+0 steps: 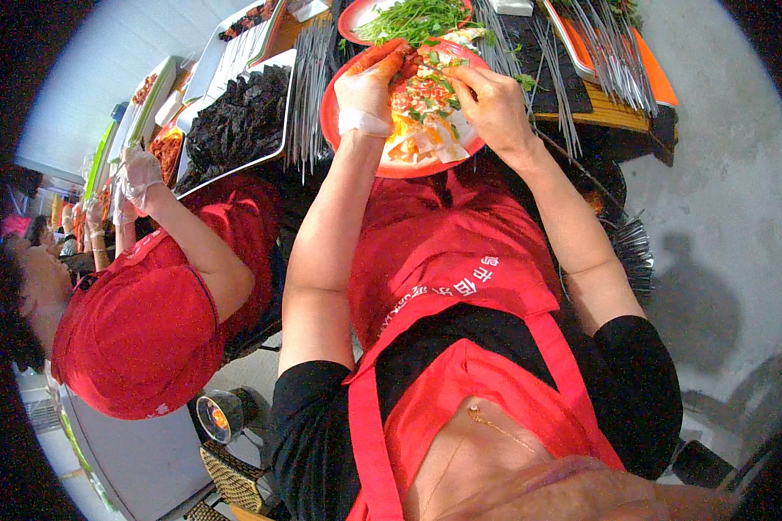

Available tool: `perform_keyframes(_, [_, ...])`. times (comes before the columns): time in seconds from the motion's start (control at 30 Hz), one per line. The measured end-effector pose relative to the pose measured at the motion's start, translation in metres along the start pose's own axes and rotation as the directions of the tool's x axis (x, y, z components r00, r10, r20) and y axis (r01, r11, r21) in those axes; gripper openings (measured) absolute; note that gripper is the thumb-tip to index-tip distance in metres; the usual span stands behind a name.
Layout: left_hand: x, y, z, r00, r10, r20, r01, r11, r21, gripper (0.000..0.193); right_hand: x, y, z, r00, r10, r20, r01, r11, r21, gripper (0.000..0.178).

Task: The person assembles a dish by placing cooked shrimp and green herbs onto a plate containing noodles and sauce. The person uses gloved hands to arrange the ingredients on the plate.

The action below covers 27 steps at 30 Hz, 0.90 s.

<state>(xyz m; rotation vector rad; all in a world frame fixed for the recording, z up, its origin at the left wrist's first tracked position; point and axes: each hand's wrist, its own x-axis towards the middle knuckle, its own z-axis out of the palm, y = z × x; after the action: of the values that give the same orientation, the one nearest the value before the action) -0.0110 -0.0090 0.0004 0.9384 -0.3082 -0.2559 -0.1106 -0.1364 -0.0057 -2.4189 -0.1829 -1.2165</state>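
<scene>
A red-rimmed plate point(328, 117) sits close in front of me, with orange-yellow, white and red-flecked food point(426, 122) and green bits on it. Over its far left part is my left hand point(374, 78), in a clear plastic glove smeared orange-red. Its fingers are bent together; what they grip is too small to tell. My right hand point(498, 108) reaches over the right rim, thumb and forefinger pinched together close to the left fingertips. Whatever lies in that pinch I cannot make out. Just beyond, a second red-rimmed plate point(349, 24) bears green sprigs point(413, 19).
Thin metal skewers point(311, 95) lie left of the plate, and more skewers point(613, 61) rest on an orange-edged tray at right. A white tray of dark, crinkled food point(239, 117) stands left. Beside me a co-worker in a red cap point(139, 326) works with gloved hands point(139, 180).
</scene>
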Motion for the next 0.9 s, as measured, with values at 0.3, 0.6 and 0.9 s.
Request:
perform_keyframes(0.3, [-0.013,0.004,0.016,0.927,0.37,-0.051,-0.334,0.883,0.33,0.02,0.015,-0.02,0.01,0.994,0.1,-0.04,-0.096,0.992,0.086,0.011])
perform_keyframes(0.6, [-0.003,0.013,0.019,0.932,0.362,-0.016,-0.3,0.796,0.526,0.022,0.039,-0.018,0.032,0.977,0.21,-0.035,-0.198,0.955,0.22,0.012])
perform_keyframes(0.9, [0.036,0.003,-0.009,0.97,0.223,-0.093,-0.18,0.923,0.341,0.02,0.047,-0.005,0.018,0.974,0.136,0.18,-0.156,0.983,0.101,0.018])
